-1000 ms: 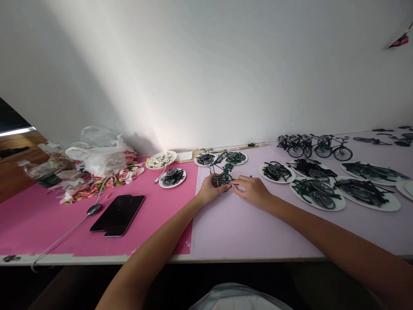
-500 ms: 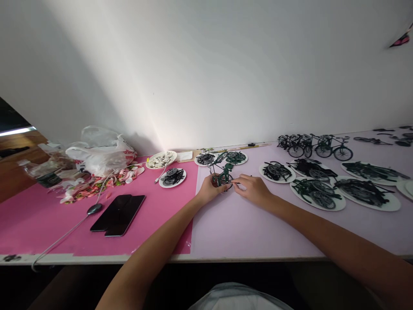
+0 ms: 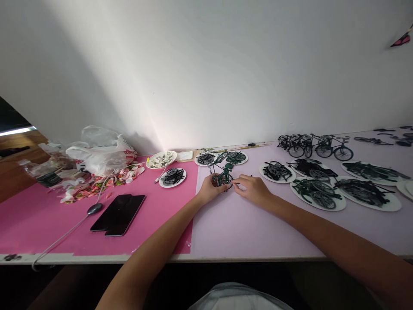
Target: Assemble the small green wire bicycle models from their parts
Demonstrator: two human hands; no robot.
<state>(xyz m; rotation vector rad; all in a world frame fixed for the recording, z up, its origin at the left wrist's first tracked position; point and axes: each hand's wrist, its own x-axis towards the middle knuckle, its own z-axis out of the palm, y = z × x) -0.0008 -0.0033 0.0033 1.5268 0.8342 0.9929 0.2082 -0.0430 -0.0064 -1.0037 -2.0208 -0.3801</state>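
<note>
Where left hand [image 3: 211, 189] grips: green model bicycle [image 3: 226, 171], low, at wheel [image 3: 228, 181].
Right hand [image 3: 251, 188]: pinching thin dark piece [image 3: 236, 184] beside wheel.

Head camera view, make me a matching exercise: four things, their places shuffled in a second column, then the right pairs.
1. small dark-green model bicycle
2. crumpled white plastic bag
3. overlapping flat black glossy devices
4. row of dark standing model bicycles

A. near the white wall, at right
B. behind scattered pink petal-shaped pieces
C. held by the left hand
D. on the pink surface, toward its front edge

Pairs: 1-C, 2-B, 3-D, 4-A
</note>
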